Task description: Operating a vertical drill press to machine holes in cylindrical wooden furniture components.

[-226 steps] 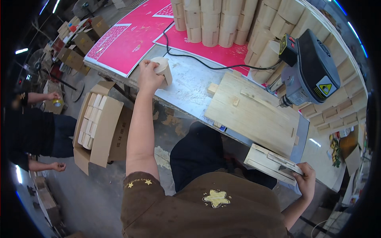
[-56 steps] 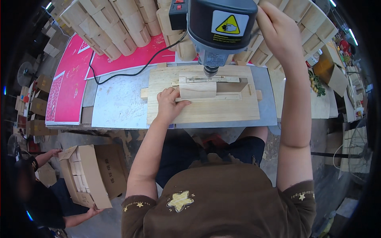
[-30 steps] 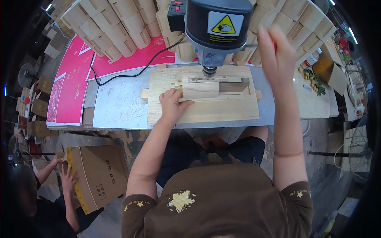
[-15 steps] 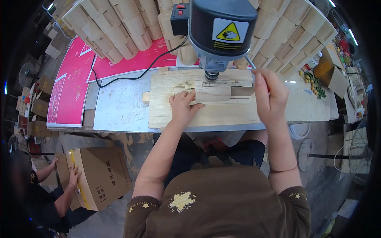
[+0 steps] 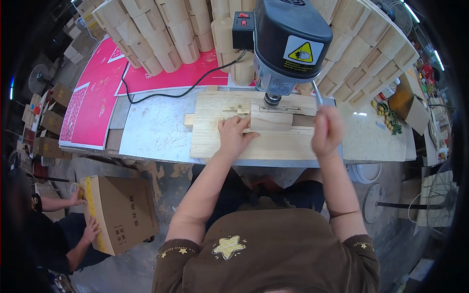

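A drill press (image 5: 293, 44) with a black motor housing stands over a pale wooden jig board (image 5: 210, 144) on the bench. Beneath its chuck (image 5: 271, 100) lies a smooth, curved wooden block (image 5: 271, 120), set against thin strips on the board. My left hand (image 5: 234, 134) holds the block at its left end, thumb along the near side, other fingers bent on the board. Closed in a fist, my right hand (image 5: 327, 131) grips the feed lever (image 5: 317, 93) at the press's right side. The drill tip is hidden behind the block or too small to see.
Stacks of similar wooden pieces (image 5: 146, 34) stand behind the press. A black cable (image 5: 183, 93) crosses pink printed sheets (image 5: 88, 102). Yellow fruit (image 5: 383, 112) lies at the right beside an open carton (image 5: 415, 107). At the lower left, another person handles a cardboard box (image 5: 127, 210).
My right hand has drawn the lever downward and toward me, and the chuck sits lower over the block. My left hand keeps its hold. The other person's hands and box have shifted; the whole view moved slightly.
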### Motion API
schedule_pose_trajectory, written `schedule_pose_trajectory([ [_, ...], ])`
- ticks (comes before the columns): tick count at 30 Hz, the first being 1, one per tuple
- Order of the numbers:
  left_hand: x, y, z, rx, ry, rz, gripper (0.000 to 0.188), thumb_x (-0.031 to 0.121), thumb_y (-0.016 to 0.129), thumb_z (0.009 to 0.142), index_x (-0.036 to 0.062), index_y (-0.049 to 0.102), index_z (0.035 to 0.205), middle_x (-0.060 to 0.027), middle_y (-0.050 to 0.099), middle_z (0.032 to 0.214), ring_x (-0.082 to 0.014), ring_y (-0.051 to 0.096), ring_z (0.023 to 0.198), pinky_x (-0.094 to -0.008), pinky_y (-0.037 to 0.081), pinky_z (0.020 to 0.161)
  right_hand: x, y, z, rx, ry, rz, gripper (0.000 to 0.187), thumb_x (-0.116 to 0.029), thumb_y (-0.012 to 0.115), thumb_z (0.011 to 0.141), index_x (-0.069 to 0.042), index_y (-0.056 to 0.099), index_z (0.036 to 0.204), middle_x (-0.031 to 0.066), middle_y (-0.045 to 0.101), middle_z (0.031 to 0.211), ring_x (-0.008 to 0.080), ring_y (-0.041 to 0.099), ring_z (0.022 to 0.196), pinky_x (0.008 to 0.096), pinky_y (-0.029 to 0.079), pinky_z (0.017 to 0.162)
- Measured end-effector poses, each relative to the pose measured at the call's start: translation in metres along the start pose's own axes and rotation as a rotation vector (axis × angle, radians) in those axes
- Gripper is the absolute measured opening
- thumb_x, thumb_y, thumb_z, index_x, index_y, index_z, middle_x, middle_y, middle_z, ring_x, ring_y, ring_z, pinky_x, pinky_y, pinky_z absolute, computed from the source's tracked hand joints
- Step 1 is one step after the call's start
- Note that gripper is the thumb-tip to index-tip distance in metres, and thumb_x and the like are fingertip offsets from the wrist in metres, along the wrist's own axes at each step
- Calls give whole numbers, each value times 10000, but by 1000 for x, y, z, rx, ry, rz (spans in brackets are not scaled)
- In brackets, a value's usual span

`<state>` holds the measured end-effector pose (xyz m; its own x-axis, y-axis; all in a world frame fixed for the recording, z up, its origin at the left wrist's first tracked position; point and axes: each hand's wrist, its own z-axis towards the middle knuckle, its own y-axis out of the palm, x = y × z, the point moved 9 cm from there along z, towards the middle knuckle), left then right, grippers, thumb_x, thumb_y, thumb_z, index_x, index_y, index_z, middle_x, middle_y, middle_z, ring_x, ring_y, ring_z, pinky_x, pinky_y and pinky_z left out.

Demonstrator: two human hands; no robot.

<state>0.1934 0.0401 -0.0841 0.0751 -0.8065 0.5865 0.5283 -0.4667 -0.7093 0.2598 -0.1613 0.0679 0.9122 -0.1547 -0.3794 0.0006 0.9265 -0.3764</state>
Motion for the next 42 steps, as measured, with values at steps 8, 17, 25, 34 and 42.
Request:
schedule_pose_trajectory([
  [8,0,6,2,-55,-28,30,426,308,766,629,168,645,1012,-29,538,802,-229,516,850,-400,275,866,57,12,157,-84,311,-88,359,-361,534,874,-4,578,884,186,552,686,282,545,643,342,437,632],
  [17,-28,26,4,12,-202,-393,478,259,814,529,113,652,954,-57,539,922,-251,512,914,-377,307,873,72,41,-18,-662,112,-165,419,-180,680,753,-35,558,1127,139,630,957,301,607,855,386,465,777],
  [25,11,-79,-25,12,180,-239,330,193,813,521,79,623,765,-35,530,777,-221,513,785,-346,372,737,68,5,-58,-740,462,3,279,-127,704,720,-17,639,968,146,632,881,302,604,853,368,465,759],
  [34,-40,-130,-45,102,-712,-825,289,224,742,706,-27,601,675,-42,591,651,-74,502,574,-227,386,520,27,-9,-61,-625,406,144,275,-42,732,633,-30,658,898,105,628,851,267,568,841,334,436,759],
  [42,-39,-99,-45,79,-783,-835,329,271,750,699,-17,602,643,-55,573,604,-72,474,520,-211,355,484,32,4,-52,-546,444,234,253,-13,716,654,-30,660,901,67,617,878,231,533,888,323,416,791],
])
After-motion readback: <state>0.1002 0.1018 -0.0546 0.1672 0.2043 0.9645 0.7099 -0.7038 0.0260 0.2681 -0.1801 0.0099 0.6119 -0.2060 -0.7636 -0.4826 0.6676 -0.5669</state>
